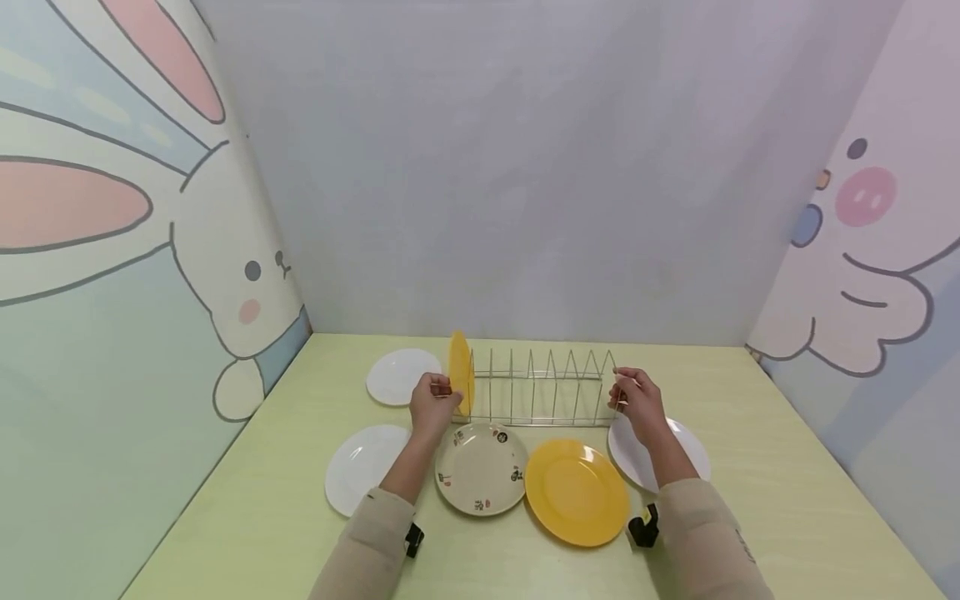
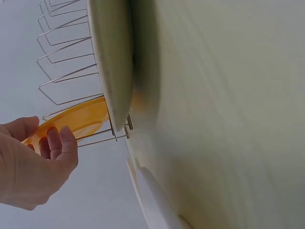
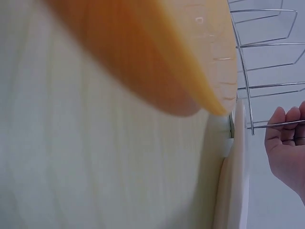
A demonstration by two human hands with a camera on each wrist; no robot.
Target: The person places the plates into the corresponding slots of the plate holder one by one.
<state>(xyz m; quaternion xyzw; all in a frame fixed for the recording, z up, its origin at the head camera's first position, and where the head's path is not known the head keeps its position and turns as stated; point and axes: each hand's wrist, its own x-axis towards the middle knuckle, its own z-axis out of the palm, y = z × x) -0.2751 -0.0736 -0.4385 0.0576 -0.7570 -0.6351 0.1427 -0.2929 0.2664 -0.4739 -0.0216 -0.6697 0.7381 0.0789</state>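
A yellow plate point(image 1: 459, 367) stands on edge at the left end of a wire plate rack point(image 1: 542, 424). My left hand point(image 1: 435, 408) pinches it by its outer side; in the left wrist view the thumb and fingers point(image 2: 68, 143) lie on either side of its rim. At the rack's right end, my right hand point(image 1: 637, 402) holds the end wire, with curled fingers point(image 3: 278, 116) around it in the right wrist view. Nearer to me, a cream plate with small printed figures point(image 1: 480, 468) and a second yellow plate point(image 1: 576, 493) lie flat side by side before the rack.
Two white plates lie on the left, one farther back point(image 1: 401, 375) and one nearer point(image 1: 363, 471). Another white plate point(image 1: 686, 450) lies partly under my right forearm. The pale green table point(image 1: 780, 500) meets a grey back wall point(image 1: 525, 183) and cartoon-printed side walls.
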